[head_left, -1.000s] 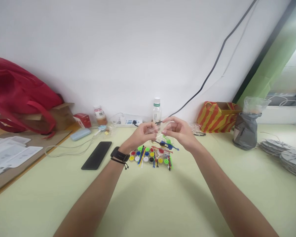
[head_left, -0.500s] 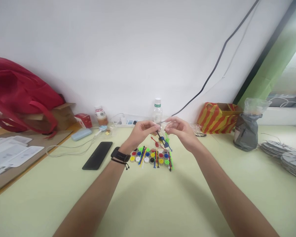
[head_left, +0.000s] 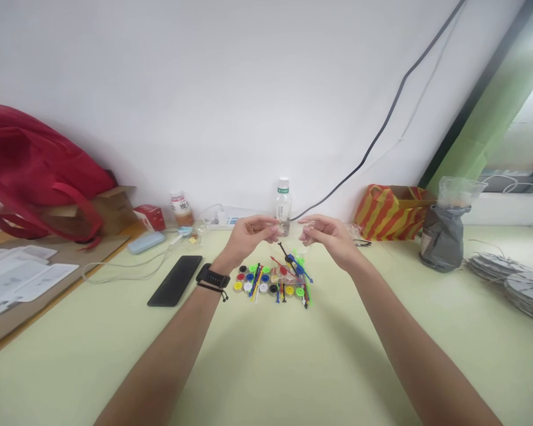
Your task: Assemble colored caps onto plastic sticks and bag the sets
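Evidently both hands are raised just on the near side of the clear bottle (head_left: 283,193), the left hand (head_left: 249,238) to its left and the right hand (head_left: 331,238) to its right. The left fingers pinch thin clear plastic film (head_left: 286,235), thumb against forefinger. The right fingers are also curled in a pinch at the film, with a gap between the two hands; the film is too faint to trace its whole outline. A black watch (head_left: 213,277) and a dark cord bracelet (head_left: 215,289) circle the left wrist.

Nearer than the bottle, below the hands, coloured discs (head_left: 263,288) sit in rows on the bench (head_left: 249,367), with bundles of slim arrow-tipped sticks (head_left: 254,283) laid across them. At the back of this group, closest to the bottle, a black arrow (head_left: 286,253), a red arrow (head_left: 283,270) and a blue arrow (head_left: 299,270) lie at different slants, with bright green pieces (head_left: 298,258) beside them.

Left of the bottle are a power strip (head_left: 224,223), a drink bottle (head_left: 180,210), a red box (head_left: 150,217) and, nearer, a flat black slab (head_left: 175,281). Right of it stand a striped paper bag (head_left: 382,213) and a grey bag (head_left: 443,236).
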The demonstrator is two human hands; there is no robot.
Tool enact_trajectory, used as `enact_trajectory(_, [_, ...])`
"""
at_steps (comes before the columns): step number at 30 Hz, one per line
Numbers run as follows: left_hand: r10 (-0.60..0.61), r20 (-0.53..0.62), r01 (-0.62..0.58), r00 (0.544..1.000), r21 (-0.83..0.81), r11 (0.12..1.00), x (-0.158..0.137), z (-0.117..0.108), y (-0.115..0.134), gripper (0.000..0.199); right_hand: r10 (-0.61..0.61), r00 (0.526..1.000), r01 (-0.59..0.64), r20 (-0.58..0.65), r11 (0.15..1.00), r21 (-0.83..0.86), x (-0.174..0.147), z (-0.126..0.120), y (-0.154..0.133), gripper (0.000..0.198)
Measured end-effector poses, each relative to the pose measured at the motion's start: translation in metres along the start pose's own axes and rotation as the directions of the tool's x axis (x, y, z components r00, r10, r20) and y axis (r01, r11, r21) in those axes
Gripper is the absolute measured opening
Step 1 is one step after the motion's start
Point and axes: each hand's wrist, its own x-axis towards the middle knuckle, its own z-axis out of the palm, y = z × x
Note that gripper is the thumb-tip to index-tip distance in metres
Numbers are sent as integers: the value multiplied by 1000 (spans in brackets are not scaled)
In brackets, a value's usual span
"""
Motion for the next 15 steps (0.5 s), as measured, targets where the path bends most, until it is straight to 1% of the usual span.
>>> enact_trajectory(5, [-38, -28, 35, 999, -100, 994, 0, -3, -3, 21, 46, 999, -47, 5, 995, 86, 4, -5, 11, 19])
enact_trajectory(7, [-33, -25, 30, 999, -112, 993, 1, -3, -3, 19, 48, 999, -49, 12, 994, 100, 5, -6, 13, 19])
enact_trajectory(10, [11, -39, -14, 999, -63, 998, 1, 0, -4, 25, 23, 1000, -23, 8, 996, 84, 6, -5, 12, 30])
enact_trajectory(13, [48, -67, -45, 997, 37, 998, 1, 1, -5, 31, -18, 1000, 18, -2, 1000, 11, 4, -3, 9, 28])
enact_trajectory(15, [50, -57, -46, 997, 59, 997, 1, 1, -5, 40, -31, 1000, 31, -2, 1000, 4, 3, -1, 8, 35])
